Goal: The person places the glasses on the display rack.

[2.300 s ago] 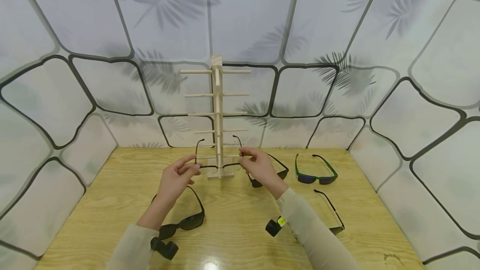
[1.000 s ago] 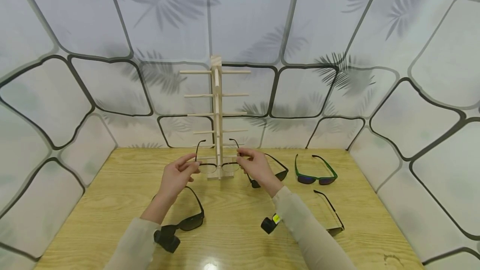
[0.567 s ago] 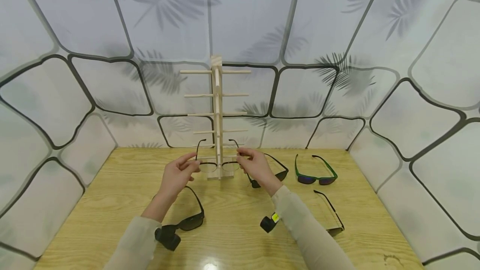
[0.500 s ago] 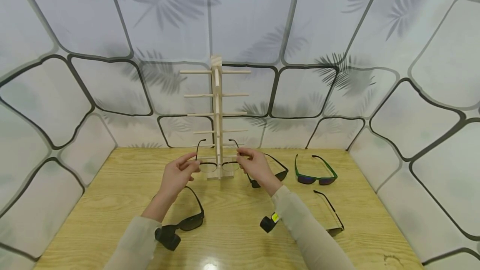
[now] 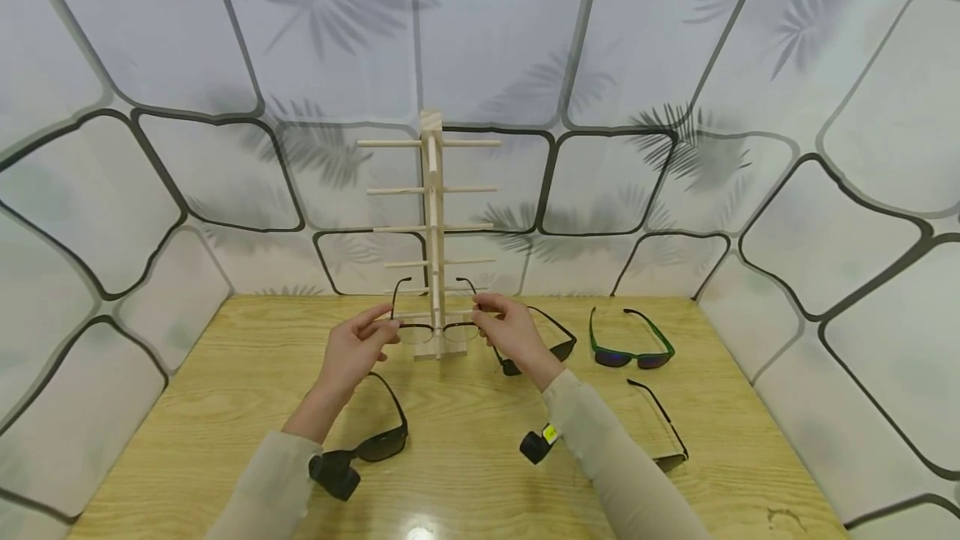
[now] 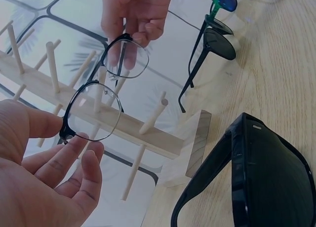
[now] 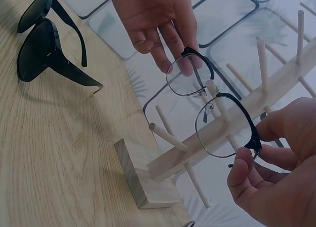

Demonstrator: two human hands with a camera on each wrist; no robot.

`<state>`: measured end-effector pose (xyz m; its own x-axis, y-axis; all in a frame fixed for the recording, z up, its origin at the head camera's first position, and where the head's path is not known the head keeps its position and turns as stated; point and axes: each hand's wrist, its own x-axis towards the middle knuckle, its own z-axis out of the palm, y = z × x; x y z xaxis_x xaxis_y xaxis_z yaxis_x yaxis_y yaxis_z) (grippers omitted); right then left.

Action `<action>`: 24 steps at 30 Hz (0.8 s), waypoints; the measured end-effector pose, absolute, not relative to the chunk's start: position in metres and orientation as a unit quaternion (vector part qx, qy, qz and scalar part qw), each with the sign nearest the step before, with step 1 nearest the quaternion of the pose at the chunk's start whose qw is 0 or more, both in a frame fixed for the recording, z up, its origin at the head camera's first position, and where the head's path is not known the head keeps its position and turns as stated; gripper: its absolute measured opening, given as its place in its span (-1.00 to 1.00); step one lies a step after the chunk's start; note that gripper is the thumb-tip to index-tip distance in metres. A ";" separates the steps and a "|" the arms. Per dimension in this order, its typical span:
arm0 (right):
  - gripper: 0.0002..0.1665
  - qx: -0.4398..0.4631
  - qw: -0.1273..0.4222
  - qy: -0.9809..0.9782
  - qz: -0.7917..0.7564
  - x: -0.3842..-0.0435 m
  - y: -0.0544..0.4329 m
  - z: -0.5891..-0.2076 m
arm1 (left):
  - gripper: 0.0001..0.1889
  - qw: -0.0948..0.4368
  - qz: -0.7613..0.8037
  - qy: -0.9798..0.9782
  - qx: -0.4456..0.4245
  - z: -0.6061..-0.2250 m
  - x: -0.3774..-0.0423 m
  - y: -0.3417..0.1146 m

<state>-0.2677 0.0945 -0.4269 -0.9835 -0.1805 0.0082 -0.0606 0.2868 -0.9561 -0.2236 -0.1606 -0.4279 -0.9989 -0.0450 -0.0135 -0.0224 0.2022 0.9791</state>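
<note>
A pair of clear-lensed eyeglasses [image 5: 416, 334] with a dark upper rim is held upright between both hands, lenses facing the person. My left hand [image 5: 351, 353] pinches its left corner by the hinge between thumb and fingers. At the opposite hinge, my right hand [image 5: 516, 335] pinches the frame the same way. Both temples stand unfolded, pointing back past the wooden display rack [image 5: 433, 190]. The bridge is right at a low front peg of the rack, as the left wrist view shows with the rim [image 6: 72, 96] across the pegs.
Dark sunglasses [image 5: 382, 444] lie under the left forearm. Another black pair [image 5: 562, 348] is partly behind the right hand. Green-framed sunglasses [image 5: 633, 358] lie to the right, with a thin-templed pair [image 5: 670, 462] nearer, partly hidden by the right sleeve. Patterned walls surround the wooden table [image 5: 465, 473].
Compared with the oldest frame, the right hand and the eyeglasses' right side have shifted slightly left, and the temples stand closer together. Over the last half second, hands and eyeglasses stay nearly still.
</note>
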 end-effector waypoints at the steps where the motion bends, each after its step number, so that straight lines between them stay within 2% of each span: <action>1: -0.51 -0.076 0.050 0.801 -0.592 -0.268 0.095 -0.427 | -0.51 0.009 -0.631 -0.776 0.022 -0.428 -0.223 -0.160; 13: -0.45 -0.071 0.027 0.807 -0.586 -0.260 0.106 -0.425 | -0.49 0.022 -0.610 -0.792 0.029 -0.426 -0.212 -0.167; 24: -0.54 -0.068 -0.001 0.808 -0.585 -0.236 0.116 -0.423 | -0.43 0.028 -0.538 -0.842 0.012 -0.430 -0.170 -0.193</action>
